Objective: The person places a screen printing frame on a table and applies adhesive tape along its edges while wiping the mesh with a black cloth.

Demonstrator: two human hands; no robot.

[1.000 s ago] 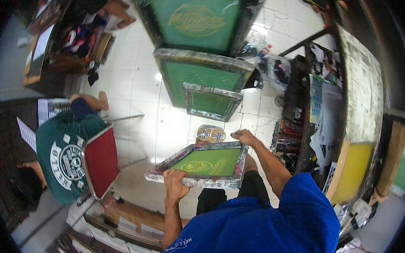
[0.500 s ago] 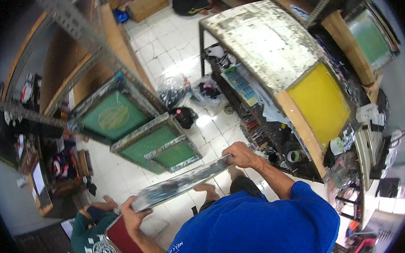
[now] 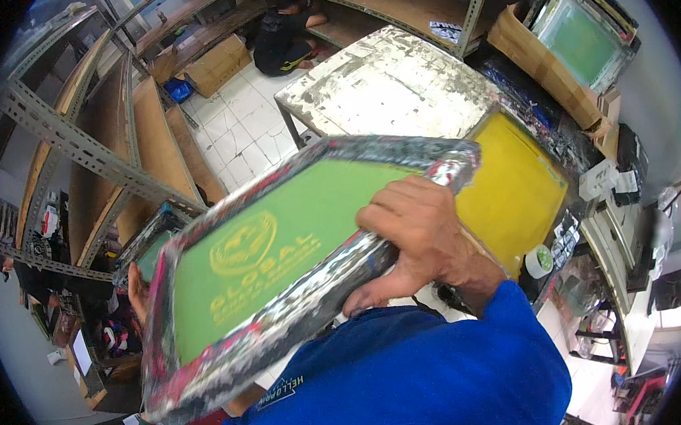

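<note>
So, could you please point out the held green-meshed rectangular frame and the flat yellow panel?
Held green-meshed rectangular frame [image 3: 300,251], head view: middle of its green mesh.
Flat yellow panel [image 3: 514,188], head view: middle of its yellow face.

Hands [image 3: 415,235] held well apart, right fingers [image 3: 394,209] bent, thumb [image 3: 379,290] spread.

Looking like screen-printing workshop: green screen [image 3: 298,230] bearing yellow lettered design [image 3: 244,251], blotches covering its edges; more screens [image 3: 581,42] standing past stained worktop [image 3: 383,87]; yellow panel [image 3: 519,188] lying at worktop's end; slotted metal shelves [image 3: 75,142] standing around tiled floor [image 3: 248,136].
</note>
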